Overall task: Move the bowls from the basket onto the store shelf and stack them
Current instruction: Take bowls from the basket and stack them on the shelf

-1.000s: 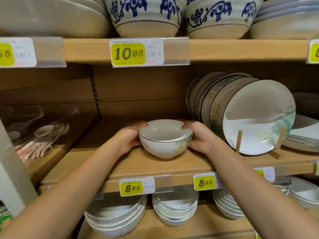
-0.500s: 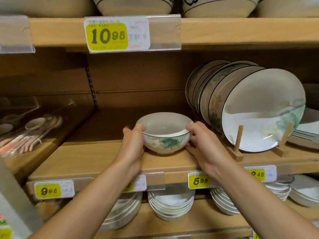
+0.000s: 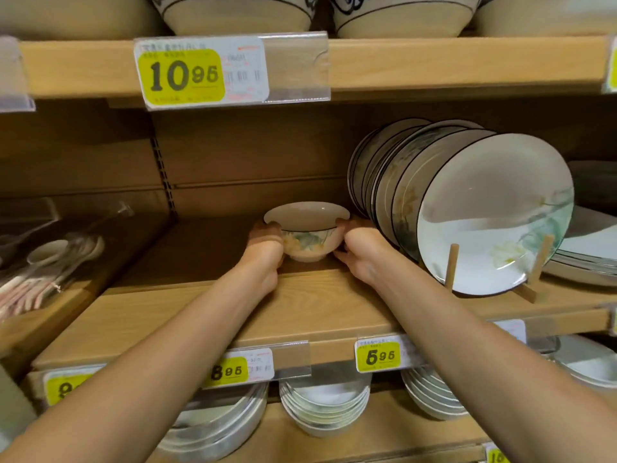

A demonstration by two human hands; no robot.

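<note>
Bowl point(image 3: 307, 240) stands upright between my fingers point(image 3: 272, 227), far back over the wooden shelf point(image 3: 300, 312). My left hand point(image 3: 265, 250) grips its left wall and my right hand point(image 3: 362, 253) grips its right wall, fingertips curled up to the rim. Just right of my right fingers, plates point(image 3: 484, 212) stand on edge in a rack point(image 3: 452, 265). Whether the bowl's foot bears on the board, I cannot tell.

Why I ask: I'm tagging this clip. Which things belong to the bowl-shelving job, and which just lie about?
Job: flowered bowl, left hand and right hand gripping it, middle shelf.
Lying about: upright plates, packed spoons, 10.95 price tag, stacked bowls below.
</note>
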